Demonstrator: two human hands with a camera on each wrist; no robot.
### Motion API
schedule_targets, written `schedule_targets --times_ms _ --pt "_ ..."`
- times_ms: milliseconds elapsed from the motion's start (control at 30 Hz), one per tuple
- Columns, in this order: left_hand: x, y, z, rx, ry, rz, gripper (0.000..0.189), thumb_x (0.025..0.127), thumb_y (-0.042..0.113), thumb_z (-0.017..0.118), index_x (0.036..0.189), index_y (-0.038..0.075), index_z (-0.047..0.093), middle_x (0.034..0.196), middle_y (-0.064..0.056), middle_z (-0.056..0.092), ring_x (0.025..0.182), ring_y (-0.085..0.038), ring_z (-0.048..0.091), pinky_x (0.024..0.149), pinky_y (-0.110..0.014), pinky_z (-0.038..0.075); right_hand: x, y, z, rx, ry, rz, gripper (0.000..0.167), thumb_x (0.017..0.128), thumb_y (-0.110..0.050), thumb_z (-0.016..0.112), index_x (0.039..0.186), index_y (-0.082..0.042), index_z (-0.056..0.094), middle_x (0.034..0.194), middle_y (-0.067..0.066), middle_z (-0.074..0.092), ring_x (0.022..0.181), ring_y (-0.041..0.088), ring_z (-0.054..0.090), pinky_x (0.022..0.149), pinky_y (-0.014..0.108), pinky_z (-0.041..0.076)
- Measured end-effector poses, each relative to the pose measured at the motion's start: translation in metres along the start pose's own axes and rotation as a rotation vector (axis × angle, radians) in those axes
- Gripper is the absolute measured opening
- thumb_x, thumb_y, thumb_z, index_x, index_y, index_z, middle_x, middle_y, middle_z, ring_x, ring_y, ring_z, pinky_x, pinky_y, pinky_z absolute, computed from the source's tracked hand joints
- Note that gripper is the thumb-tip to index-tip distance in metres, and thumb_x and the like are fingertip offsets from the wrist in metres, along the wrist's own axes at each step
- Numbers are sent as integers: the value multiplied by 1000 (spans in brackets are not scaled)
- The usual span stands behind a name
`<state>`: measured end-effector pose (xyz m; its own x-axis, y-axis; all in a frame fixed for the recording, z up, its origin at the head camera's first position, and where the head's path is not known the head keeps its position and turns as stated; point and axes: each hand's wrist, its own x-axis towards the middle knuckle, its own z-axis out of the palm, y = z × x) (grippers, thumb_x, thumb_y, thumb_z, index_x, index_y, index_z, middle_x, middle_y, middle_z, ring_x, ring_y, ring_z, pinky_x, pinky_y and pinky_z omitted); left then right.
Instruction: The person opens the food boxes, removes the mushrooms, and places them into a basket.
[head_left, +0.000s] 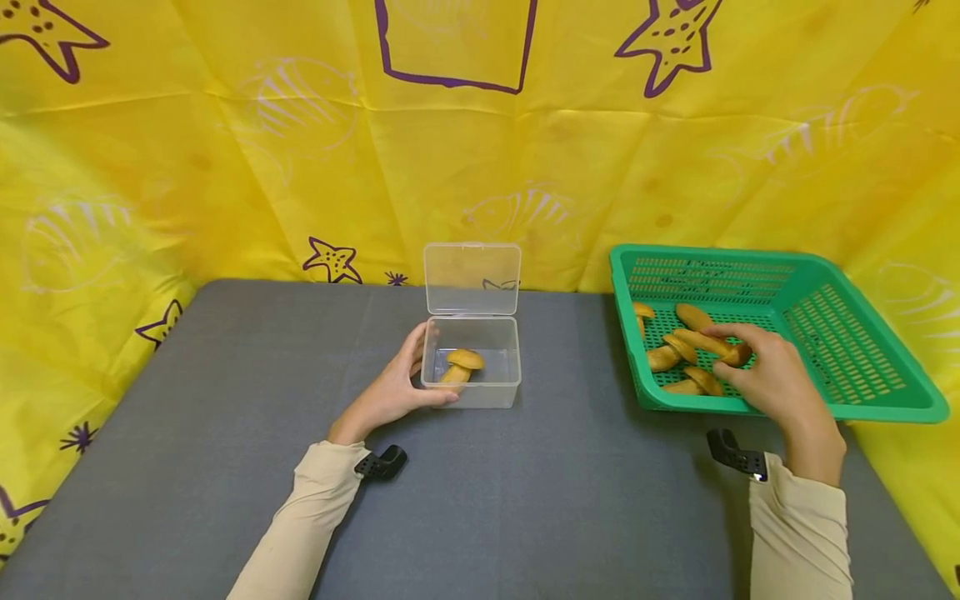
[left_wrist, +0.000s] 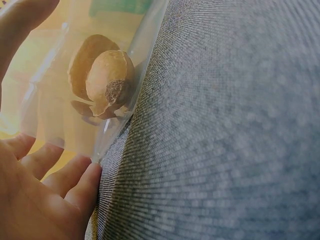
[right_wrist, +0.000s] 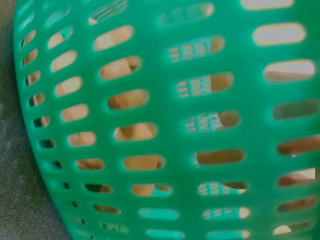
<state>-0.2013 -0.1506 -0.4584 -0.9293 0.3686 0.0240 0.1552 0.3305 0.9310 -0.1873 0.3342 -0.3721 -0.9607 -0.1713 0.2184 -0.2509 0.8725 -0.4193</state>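
My left hand [head_left: 388, 385] holds a clear plastic box [head_left: 507, 397] at its left side, thumb along the front and fingers at the side wall. Its hinged lid [head_left: 472, 279] stands open at the back. One brown mushroom [head_left: 461, 363] lies inside; the left wrist view shows the mushroom [left_wrist: 111, 75] through the wall, stem end towards the camera. Over at the right, my right hand [head_left: 772, 371] reaches into a green basket [head_left: 885, 408] and pinches a mushroom [head_left: 705, 342] between thumb and fingers. In the right wrist view the basket wall [right_wrist: 170, 145] mostly hides this hand.
Several more mushrooms lie in the basket's left half, among them a mushroom [head_left: 663, 358] beside the pinched one. Box and basket stand on a grey cloth-covered table [head_left: 525, 500]. A yellow patterned curtain [head_left: 420, 167] hangs behind and along both sides.
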Motion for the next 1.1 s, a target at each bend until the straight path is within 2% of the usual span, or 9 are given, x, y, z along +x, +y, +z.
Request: schedule_targets --times_ms 233,467,567,733,800,900,1000,1100 --pt "0 0 1 1 -1 -5 109 78 21 87 157 19 12 164 -13 19 149 -35 28 117 -57 28 -1 4 3 5 -41 37 36 84 1 73 119 -6 67 100 20 63 84 29 48 69 36 36" --pt "0 -1 2 4 -2 -8 110 78 23 87 158 20 11 165 -12 18 150 -35 27 118 -57 28 0 6 5 6 -18 43 37 81 5 70 117 -5 65 88 13 55 83 26 47 72 37 35" --pt "1 -1 1 2 0 -16 111 78 23 87 158 23 10 165 -10 18 150 -34 26 118 -56 27 1 6 6 15 -23 56 38 81 5 68 118 -4 63 88 13 54 82 26 46 72 37 34" --pt "1 -1 0 6 -7 -26 113 78 25 86 159 25 7 166 -8 16 151 -32 25 118 -56 27 0 5 6 32 -50 98 41 82 6 65 121 -2 61 108 25 57 89 35 49 72 38 35" --pt "1 0 0 9 -11 -27 113 78 26 86 159 24 7 166 -8 16 151 -32 25 118 -56 27 1 5 5 43 -65 117 44 83 6 63 125 -1 58 121 30 55 97 40 50 74 43 38" --pt "0 0 0 7 -10 -27 113 78 26 86 159 24 7 166 -8 16 151 -32 24 119 -55 27 2 4 5 63 -83 131 47 85 6 61 131 1 54 131 33 51 112 50 48 83 57 40" --pt "1 -1 -1 4 -8 -22 112 78 25 86 159 24 8 166 -9 16 151 -33 24 119 -56 26 2 3 6 75 -83 120 46 87 4 63 132 3 51 134 35 50 123 56 41 92 67 35" --pt "1 -1 -1 2 -9 -23 112 78 24 86 158 24 8 165 -9 17 151 -33 24 119 -56 26 2 3 8 72 -65 107 47 90 -2 69 132 6 50 131 35 52 120 56 43 93 67 35"
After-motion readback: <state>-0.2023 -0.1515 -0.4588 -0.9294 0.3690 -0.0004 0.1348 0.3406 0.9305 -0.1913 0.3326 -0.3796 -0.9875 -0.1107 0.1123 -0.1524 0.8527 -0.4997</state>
